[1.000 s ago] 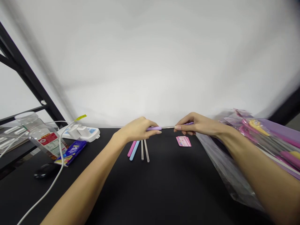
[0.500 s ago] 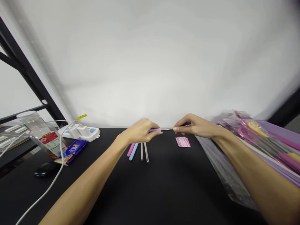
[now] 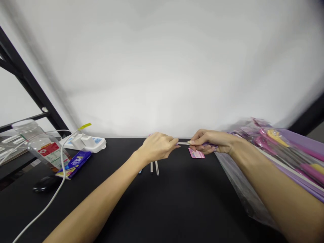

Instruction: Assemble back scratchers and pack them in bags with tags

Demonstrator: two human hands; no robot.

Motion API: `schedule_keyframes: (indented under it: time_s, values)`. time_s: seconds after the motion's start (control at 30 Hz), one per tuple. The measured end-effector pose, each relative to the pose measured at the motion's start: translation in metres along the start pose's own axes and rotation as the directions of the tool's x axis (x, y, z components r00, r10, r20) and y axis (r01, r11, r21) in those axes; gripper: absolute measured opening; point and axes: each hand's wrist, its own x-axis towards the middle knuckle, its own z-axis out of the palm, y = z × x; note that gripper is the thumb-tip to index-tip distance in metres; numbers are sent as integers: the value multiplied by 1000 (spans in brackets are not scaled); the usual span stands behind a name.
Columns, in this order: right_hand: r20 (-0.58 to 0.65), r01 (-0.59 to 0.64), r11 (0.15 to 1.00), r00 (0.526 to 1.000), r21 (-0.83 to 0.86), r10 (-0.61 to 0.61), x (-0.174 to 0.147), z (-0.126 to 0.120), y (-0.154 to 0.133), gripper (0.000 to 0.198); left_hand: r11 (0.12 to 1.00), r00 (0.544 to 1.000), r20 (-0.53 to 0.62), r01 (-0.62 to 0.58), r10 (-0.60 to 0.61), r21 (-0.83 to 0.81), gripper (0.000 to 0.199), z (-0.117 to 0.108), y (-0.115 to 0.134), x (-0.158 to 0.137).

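My left hand (image 3: 160, 146) is closed around the left end of a slim chopstick (image 3: 183, 143) with a silver metal shaft and purple parts. My right hand (image 3: 211, 139) pinches the shaft from the other side, and a purple length shows beneath its fingers. The shaft lies level between the two hands, just above the table. Two silver metal chopsticks (image 3: 157, 168) rest under my left hand, their far ends hidden. A light blue tip (image 3: 140, 171) peeks out beside them. Pink printed cards (image 3: 196, 154) lie below my right hand.
At right stands a purple tray (image 3: 293, 136) of wrapped pink and yellow utensils (image 3: 275, 140), with a clear plastic bag (image 3: 238, 182) beside it. At left are a plastic jar (image 3: 48, 145), a blue packet (image 3: 76, 163), a black mouse (image 3: 47, 184), a power strip (image 3: 97, 144) and a white cable (image 3: 54, 199).
My left hand has turned and moved slightly right, now covering the pink and most of the blue piece. My right hand has rolled over, showing its curled fingers. The gap between the hands is smaller.
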Motion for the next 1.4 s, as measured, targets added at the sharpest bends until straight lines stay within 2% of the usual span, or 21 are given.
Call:
schedule_keyframes:
  time_s: [0.13,0.3,0.43,0.57,0.67,0.73,0.83,0.93,1.03,1.1,1.17,1.23,1.3,1.4]
  values:
    - [-36,29,998,999,-50,-31,0,-1,6,32,1000,999,44,-20,20,-4,30,-2,2,5]
    - [-100,152,935,976,-321,-193,0,8,2,41,980,994,112,37,-15,-196,26,-13,5,12]
    - [-109,148,859,967,-490,-229,-12,0,-3,43,929,982,182,108,-45,-354,27,-25,-24,-3]
    - [-73,113,801,979,-587,-192,-26,-9,-9,39,874,945,275,280,-178,-398,21,-39,-56,-22]
    - [-30,103,797,988,-595,-150,-21,1,-12,38,891,959,237,239,-155,-386,20,-39,-46,-18]
    - [-69,91,786,983,-611,-168,-13,10,-13,39,905,975,191,181,-114,-384,22,-34,-29,-8]
    - [-120,101,723,961,-684,-248,-7,14,-12,42,932,981,161,160,-112,-326,24,-25,-16,-1]
    - [-160,121,688,930,-716,-330,-19,4,-11,45,946,967,181,218,-177,-238,23,-25,-32,-12]
    - [-212,50,706,937,-706,-279,-34,-7,-11,45,939,934,169,333,-315,-89,23,-35,-57,-28]
    - [-164,19,707,968,-707,-190,-36,-7,-12,44,945,936,133,326,-326,25,22,-41,-62,-31]
    - [-96,50,696,981,-717,-169,-28,-1,-12,42,952,948,109,288,-299,106,20,-42,-55,-25]
    - [-97,84,676,969,-732,-226,-16,7,-9,42,955,958,97,254,-270,152,18,-39,-39,-15]
    - [-165,75,648,939,-758,-301,-4,15,-5,45,955,964,76,238,-255,179,19,-32,-23,-7]
    - [-285,-7,606,887,-796,-364,7,19,0,55,952,967,31,241,-251,190,21,-23,-9,-1]
